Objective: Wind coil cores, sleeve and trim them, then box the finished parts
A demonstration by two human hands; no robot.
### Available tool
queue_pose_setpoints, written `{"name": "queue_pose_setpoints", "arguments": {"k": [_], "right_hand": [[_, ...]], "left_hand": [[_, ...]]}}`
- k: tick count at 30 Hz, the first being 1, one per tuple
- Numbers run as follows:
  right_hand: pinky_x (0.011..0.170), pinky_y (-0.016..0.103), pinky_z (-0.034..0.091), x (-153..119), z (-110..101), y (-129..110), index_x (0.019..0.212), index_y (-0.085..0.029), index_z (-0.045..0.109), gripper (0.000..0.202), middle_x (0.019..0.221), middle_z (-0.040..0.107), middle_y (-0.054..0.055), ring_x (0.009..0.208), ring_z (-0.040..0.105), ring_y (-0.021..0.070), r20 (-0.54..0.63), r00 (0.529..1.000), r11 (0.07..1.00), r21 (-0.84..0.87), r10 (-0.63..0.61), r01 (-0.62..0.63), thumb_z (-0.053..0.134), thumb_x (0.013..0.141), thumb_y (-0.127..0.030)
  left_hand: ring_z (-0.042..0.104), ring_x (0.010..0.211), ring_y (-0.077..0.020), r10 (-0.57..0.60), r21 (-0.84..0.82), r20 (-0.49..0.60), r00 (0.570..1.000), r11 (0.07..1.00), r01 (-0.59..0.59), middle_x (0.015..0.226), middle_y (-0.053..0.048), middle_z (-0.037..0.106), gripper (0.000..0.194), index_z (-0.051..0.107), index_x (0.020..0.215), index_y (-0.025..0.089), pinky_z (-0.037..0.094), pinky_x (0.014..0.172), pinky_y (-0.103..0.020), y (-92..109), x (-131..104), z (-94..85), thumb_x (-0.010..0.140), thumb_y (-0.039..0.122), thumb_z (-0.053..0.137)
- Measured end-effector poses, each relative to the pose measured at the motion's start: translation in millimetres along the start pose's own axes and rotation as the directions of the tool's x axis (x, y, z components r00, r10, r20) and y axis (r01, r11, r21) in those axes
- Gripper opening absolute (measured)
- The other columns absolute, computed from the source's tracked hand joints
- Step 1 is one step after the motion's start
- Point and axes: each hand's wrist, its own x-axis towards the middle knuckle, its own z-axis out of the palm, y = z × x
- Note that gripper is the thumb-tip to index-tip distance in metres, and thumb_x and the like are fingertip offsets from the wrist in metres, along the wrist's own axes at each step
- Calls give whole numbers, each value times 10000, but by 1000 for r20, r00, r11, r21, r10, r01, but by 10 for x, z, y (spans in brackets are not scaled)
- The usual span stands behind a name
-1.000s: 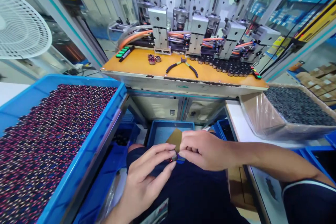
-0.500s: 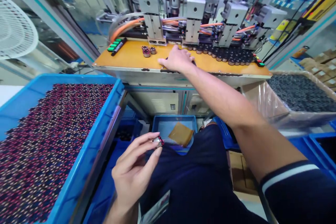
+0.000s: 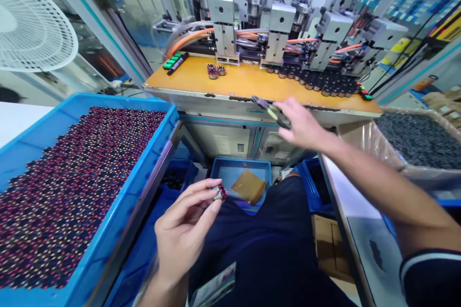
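My left hand (image 3: 185, 230) is over my lap, pinching a small wound coil part (image 3: 219, 193) with red wire between thumb and fingertips. My right hand (image 3: 301, 122) is raised in front of the orange bench (image 3: 248, 84) and grips a pair of small cutters (image 3: 268, 109) with dark and yellow handles, blurred by motion. Two similar small parts (image 3: 215, 71) stand on the bench's left half. A row of dark parts (image 3: 324, 87) lines the bench under the machine heads (image 3: 277, 24).
A large blue crate (image 3: 118, 192) full of red-wound coils fills the left. A bag-lined box (image 3: 414, 141) of dark parts sits at right. A small blue bin (image 3: 230, 172) with a brown sheet is below the bench. A white fan (image 3: 32, 24) stands at upper left.
My right hand left the coil part, reached to the bench, picked up the cutters and is now drawing back with them. My left hand has kept the part near my lap.
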Motion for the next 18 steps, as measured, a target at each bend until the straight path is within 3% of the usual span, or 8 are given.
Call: {"name": "queue_pose_setpoints", "arguments": {"k": [2,4,8,10,12,15,18], "right_hand": [[785,308,464,-465,152,-241,1181,-153,539,414,963,505,59,849,506,173,-4,999,952,303,-34,33,572,771,-106],[772,273,473,-910,293,-505,1115,-179,542,281,934,530,42,834,528,145,89,996,820,571,-7,-45,546,842,-115],[743,234,505,-1477,457,-945,1395,-225,392,542,963,597,30,779,571,92,257,964,437,876,-71,-202,515,886,-87],[796,265,527,-1553,469,-1075,1426,-215,379,614,1019,608,51,834,599,99,268,957,275,934,-113,-230,515,849,-58],[893,320,523,-1537,456,-1138,1363,-176,467,595,1073,607,77,945,613,133,284,947,182,949,-151,-256,524,787,-35],[955,348,495,-1462,439,-1151,1292,-143,544,563,1076,599,81,1011,600,158,320,934,121,945,-162,-303,530,740,-31],[955,344,490,-1410,446,-1148,1362,-148,508,631,1084,588,78,1013,590,159,331,929,105,943,-165,-317,532,742,-33]], "left_hand": [[706,1047,-168,6,5,5,1000,1000,-6,1115,-44,734,276,745,1006,234,624,823,-248,8,0,6,841,23,680],[700,1064,-172,12,15,12,1000,1000,-12,1118,-43,734,286,745,1015,238,623,831,-253,8,3,4,841,21,677],[688,1096,-181,20,33,36,999,999,-21,1133,-42,732,311,743,1031,240,616,848,-263,0,12,16,834,8,678],[691,1086,-181,29,37,50,998,999,-31,1135,-42,732,322,740,1035,237,615,847,-269,2,14,39,832,-4,674],[696,1067,-177,38,47,63,997,998,-41,1137,-41,730,331,736,1036,232,614,836,-265,11,16,67,828,-16,670],[698,1050,-168,55,64,82,995,996,-60,1138,-35,729,344,734,1034,227,608,847,-266,30,17,97,814,-32,676],[698,1049,-168,71,73,91,993,994,-78,1142,-31,729,364,735,1041,228,607,866,-280,44,14,101,803,-42,681]]}}
